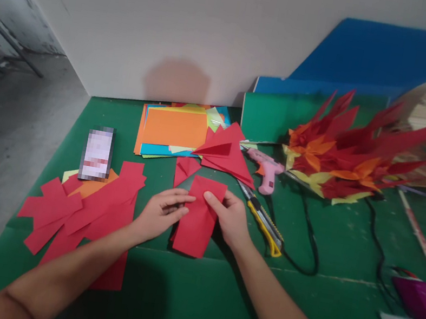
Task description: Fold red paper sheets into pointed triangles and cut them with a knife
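Observation:
A red paper rectangle (195,233) with a crease is held upright along its length above the green table (145,307). My right hand (233,215) grips its right edge, thumb on top and fingers behind. My left hand (165,211) closes its fingertips on the left edge; what the tips do under the sheet is hidden. Just behind the rectangle lies a small folded red piece (185,170). Further back is a pile of folded red triangles (228,156). Loose red paper strips (91,215) spread left of my left hand, partly under my forearm.
A yellow utility knife (265,226) and pink glue gun (267,169) with its cord lie right of my right hand. Stacked coloured sheets (175,128) are at the back. A phone (97,154) rests by the strips. A red-orange paper flame (345,155) stands back right.

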`<state>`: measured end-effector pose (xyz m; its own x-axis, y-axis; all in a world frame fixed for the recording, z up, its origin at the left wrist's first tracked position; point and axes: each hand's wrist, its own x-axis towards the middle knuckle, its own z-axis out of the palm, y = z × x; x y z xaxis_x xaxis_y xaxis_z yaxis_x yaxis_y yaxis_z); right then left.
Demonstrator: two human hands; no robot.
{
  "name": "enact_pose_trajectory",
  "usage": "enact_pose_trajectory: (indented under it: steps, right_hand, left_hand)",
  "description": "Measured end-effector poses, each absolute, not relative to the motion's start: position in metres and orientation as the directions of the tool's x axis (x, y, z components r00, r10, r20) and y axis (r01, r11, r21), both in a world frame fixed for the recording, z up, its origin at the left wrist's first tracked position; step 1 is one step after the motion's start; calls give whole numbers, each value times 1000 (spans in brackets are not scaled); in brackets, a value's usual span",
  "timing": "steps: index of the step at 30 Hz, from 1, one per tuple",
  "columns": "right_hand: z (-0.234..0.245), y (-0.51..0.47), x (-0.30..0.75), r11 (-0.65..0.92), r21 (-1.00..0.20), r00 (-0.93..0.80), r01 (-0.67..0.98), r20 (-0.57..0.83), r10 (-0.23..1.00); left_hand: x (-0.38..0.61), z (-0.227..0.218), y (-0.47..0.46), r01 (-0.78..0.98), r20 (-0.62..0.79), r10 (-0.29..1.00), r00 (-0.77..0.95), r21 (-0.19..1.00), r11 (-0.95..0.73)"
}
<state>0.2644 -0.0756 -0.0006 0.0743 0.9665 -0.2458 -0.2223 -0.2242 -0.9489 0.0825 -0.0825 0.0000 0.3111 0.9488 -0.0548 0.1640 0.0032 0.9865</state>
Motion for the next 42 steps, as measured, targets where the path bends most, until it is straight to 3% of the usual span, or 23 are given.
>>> enact_pose_trajectory:
  steps: [9, 17, 27, 31, 35, 42]
  right_hand:
    - [-4, -75, 264, -98, -994, 125, 54, -90, 988]
    - [-6, -77, 265, -194, -976, -106, -102, -183, 977]
    - [-5, -77, 264, -173, -980, -145, -95, -158, 977]
    - [-8, -78, 267, -23, -984, -66, 179, -36, 997]
    - [-9, -73, 278, 154, -830, -9, 535, 177, 984]
    - [-8, -62, 290, 332, -655, -191, 679, 279, 941]
  left_hand:
    - [82, -6, -80, 124, -91, 935, 342, 991, 51]
    - [77, -11, -71, 130, -9, 974, 227, 991, -21]
    - [74, -16, -66, 125, -10, 964, 264, 992, -23]
    - [72, -13, -64, 172, -57, 951, 304, 985, 4]
    - [75, -10, -65, 262, -134, 922, 363, 964, 37]
    - [79, -7, -67, 378, -119, 905, 408, 925, -48]
